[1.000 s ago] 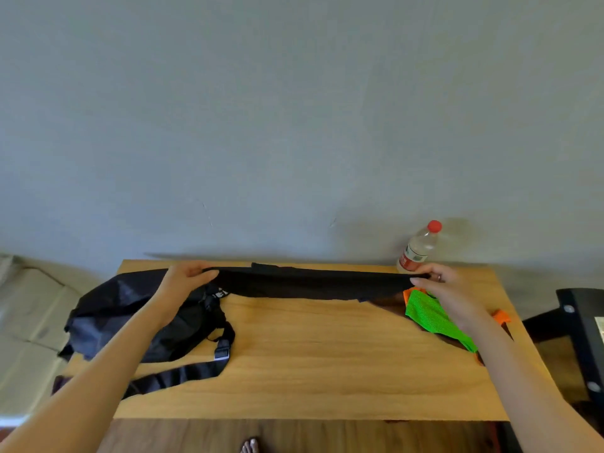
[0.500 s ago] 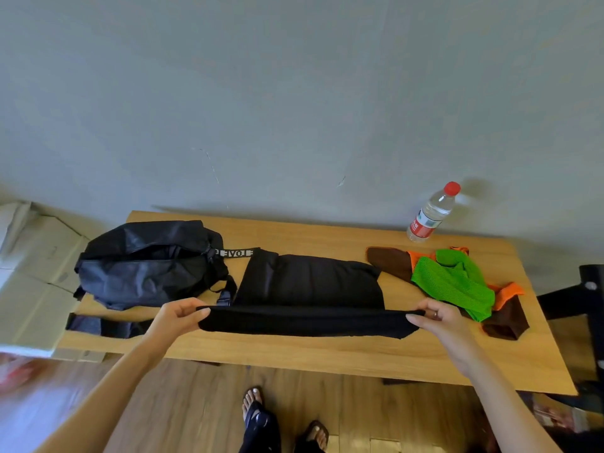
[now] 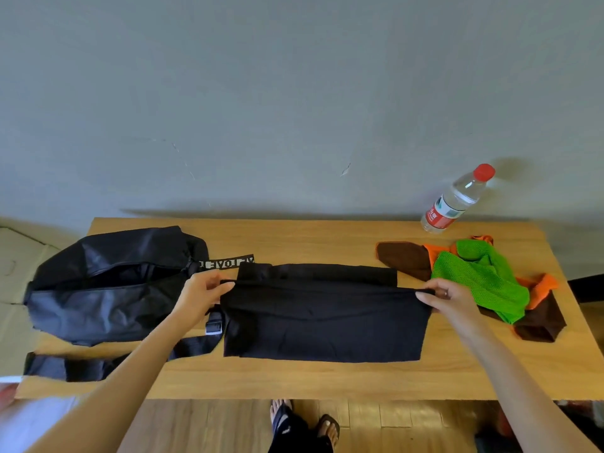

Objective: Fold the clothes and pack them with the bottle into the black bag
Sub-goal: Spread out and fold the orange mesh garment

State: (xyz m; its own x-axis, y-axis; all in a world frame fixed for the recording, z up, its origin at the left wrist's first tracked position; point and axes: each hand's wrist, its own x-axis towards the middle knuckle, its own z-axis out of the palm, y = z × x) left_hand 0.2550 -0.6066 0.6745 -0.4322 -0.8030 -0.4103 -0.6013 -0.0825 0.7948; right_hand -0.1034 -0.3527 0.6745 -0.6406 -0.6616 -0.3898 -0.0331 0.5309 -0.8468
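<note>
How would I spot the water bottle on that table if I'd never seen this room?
Start at the wooden table against the grey wall and look to its far right corner. Behind the crumpled green mesh garment stands a clear plastic water bottle. It is the only see-through, upright thing there, with a red cap and a red label.

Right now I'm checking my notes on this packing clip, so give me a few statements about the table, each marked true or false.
1. Both hands pinch the black garment, left hand at one end, right hand at the other. True.
2. The bottle is inside the black bag. False: it stands on the table by the wall.
3. The bag lies left of the garment. True.
4. The green cloth is neatly folded. False: it lies crumpled over orange and brown cloth.
</note>
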